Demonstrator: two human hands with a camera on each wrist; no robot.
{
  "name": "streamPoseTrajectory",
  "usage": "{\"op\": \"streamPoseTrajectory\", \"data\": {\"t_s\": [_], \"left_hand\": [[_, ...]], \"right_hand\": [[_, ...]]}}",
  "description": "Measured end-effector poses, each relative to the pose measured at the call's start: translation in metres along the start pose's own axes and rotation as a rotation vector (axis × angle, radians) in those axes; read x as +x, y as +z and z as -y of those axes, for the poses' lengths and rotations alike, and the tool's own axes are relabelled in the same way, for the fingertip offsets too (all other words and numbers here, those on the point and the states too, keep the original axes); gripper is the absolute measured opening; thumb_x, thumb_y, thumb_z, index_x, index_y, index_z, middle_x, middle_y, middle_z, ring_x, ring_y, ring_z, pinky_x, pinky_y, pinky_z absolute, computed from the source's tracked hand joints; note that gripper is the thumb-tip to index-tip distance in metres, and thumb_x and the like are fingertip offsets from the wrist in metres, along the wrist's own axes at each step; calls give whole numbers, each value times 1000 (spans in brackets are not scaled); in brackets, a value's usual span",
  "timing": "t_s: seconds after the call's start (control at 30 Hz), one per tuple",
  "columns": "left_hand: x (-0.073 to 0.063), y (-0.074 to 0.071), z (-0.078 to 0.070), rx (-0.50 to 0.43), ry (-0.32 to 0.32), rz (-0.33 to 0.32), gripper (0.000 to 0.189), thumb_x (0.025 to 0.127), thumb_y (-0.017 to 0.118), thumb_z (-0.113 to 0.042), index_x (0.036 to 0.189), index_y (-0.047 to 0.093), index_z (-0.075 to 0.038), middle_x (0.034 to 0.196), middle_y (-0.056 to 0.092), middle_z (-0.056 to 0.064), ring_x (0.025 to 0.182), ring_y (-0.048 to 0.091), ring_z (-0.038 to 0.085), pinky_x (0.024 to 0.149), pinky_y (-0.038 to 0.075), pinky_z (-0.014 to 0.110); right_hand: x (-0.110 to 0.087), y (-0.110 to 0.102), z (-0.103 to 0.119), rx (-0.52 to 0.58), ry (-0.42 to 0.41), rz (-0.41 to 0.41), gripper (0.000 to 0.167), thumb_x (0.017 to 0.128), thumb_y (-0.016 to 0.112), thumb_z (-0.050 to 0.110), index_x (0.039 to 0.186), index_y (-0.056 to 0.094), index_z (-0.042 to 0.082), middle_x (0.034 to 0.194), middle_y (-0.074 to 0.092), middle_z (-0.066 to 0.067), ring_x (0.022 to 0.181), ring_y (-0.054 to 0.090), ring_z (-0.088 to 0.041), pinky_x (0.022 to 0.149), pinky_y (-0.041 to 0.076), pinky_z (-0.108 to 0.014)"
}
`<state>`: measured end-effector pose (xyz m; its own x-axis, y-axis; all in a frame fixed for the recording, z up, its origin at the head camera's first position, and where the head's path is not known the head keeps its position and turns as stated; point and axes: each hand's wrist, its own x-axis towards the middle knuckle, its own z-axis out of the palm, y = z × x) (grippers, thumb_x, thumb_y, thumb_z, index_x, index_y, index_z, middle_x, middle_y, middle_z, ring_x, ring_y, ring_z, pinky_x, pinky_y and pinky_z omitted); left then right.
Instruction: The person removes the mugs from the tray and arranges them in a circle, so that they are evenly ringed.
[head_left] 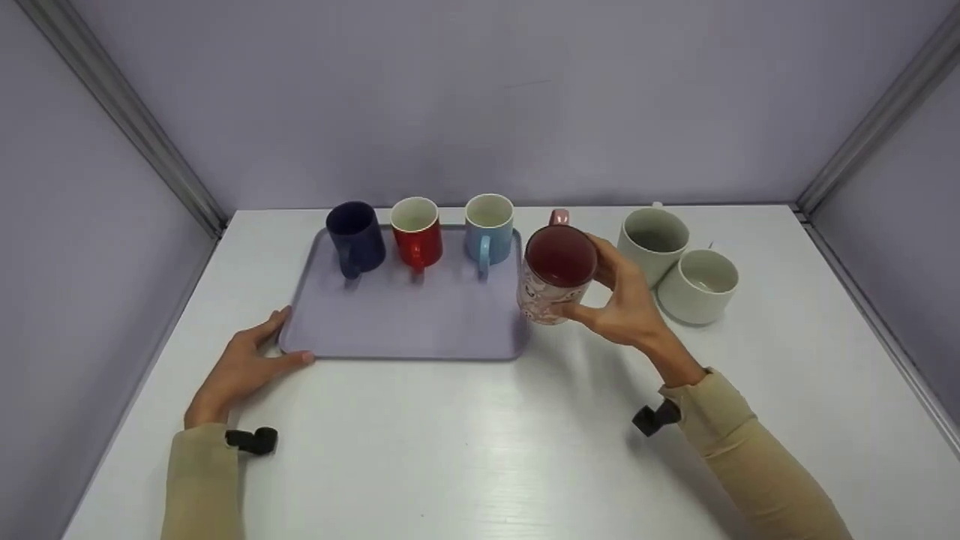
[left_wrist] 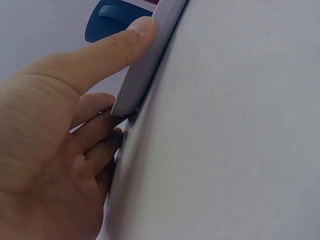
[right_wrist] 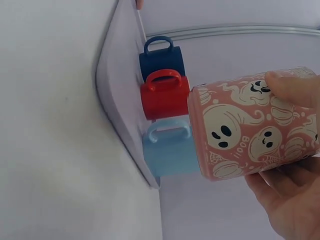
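Note:
My right hand (head_left: 626,304) grips a pink mug (right_wrist: 250,125) with white ghost and pumpkin prints and a dark red inside. This mug is held upright above the right end of a lilac tray (head_left: 405,326), its handle facing the back wall. At the tray's front left corner my left hand (head_left: 244,367) holds the edge, thumb along the front rim and fingers at the left side. A navy mug (head_left: 358,240), a red mug (head_left: 418,236) and a light blue mug (head_left: 491,229) stand in a row along the tray's back, handles toward the front.
Two pale grey-green mugs, a back one (head_left: 654,240) and a front one (head_left: 697,289), stand close together on the white table (head_left: 450,442) right of the tray. Lilac panels (head_left: 480,112) enclose the table at the back and both sides.

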<state>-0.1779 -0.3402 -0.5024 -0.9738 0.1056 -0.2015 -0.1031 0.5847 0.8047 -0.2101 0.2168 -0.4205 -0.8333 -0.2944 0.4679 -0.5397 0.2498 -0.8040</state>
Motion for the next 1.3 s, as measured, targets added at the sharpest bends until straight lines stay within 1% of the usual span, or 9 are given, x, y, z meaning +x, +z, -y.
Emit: {"op": "streamPoseTrajectory", "data": {"t_s": [0.17, 0.33, 0.4, 0.5, 0.63, 0.83, 0.9, 1.07, 1.3], "left_hand": [[-1, -1, 0, 5, 2, 0, 108, 90, 86, -49, 171, 23, -18, 178, 10, 16, 166, 3, 43, 133, 8, 65], [-1, -2, 1, 13, 7, -6, 107, 90, 86, -50, 171, 24, -19, 178, 11, 16, 166, 3, 43, 133, 9, 65], [-1, -1, 1, 13, 3, -5, 107, 89, 86, -50, 171, 23, -19, 178, 11, 15, 166, 3, 42, 133, 9, 65], [-1, -1, 1, 14, -6, -2, 108, 89, 86, -51, 171, 23, -20, 179, 10, 14, 166, 2, 42, 133, 9, 65], [-1, -2, 1, 8, -12, 3, 109, 89, 86, -52, 171, 22, -20, 179, 9, 14, 166, 1, 41, 133, 8, 64], [-1, -2, 2, 6, -9, 0, 108, 89, 86, -50, 171, 23, -21, 179, 9, 14, 166, 1, 41, 134, 7, 64], [-1, -2, 3, 8, -11, 0, 107, 90, 86, -51, 171, 22, -22, 179, 9, 14, 166, 1, 41, 133, 7, 64], [1, -2, 5, 11, -15, -1, 107, 90, 85, -51, 171, 22, -22, 179, 9, 13, 166, 0, 41, 133, 7, 64], [-1, -1, 2, 5, -17, -2, 109, 88, 85, -54, 171, 23, -21, 179, 10, 12, 166, 1, 40, 134, 8, 64]], "right_hand": [[-10, -10, -16, 7, 57, 18, 94, 70, 93, -10, 154, 54, 5, 145, 67, -10, 134, 65, -29, 111, 56, -30], [-20, -22, -28, -31, 143, 61, 93, 71, 90, -11, 154, 52, 4, 143, 67, -13, 135, 64, -33, 110, 55, -27], [-23, -26, -33, -39, 164, 70, 93, 70, 89, -12, 154, 51, 2, 143, 67, -16, 136, 63, -35, 110, 55, -27], [-28, -31, -39, -19, 188, 76, 93, 70, 87, -15, 154, 51, 1, 143, 66, -18, 137, 61, -36, 110, 55, -28], [-34, -35, -47, -10, 213, 79, 94, 70, 87, -16, 155, 51, 2, 145, 65, -18, 136, 62, -32, 108, 55, -25], [-39, -40, -52, 12, 238, 78, 94, 71, 86, -16, 156, 50, 2, 146, 63, -17, 132, 62, -12, 108, 53, -19], [-39, -42, -52, 24, 241, 78, 95, 71, 86, -16, 156, 49, 1, 147, 62, -17, 131, 62, -8, 109, 52, -19], [-39, -48, -55, 52, 241, 74, 96, 71, 87, -18, 157, 47, 0, 149, 60, -19, 130, 62, -8, 109, 52, -19], [-36, -55, -61, 34, 250, 71, 95, 73, 83, -20, 158, 45, -1, 150, 58, -19, 131, 61, -6, 110, 50, -17]]}}
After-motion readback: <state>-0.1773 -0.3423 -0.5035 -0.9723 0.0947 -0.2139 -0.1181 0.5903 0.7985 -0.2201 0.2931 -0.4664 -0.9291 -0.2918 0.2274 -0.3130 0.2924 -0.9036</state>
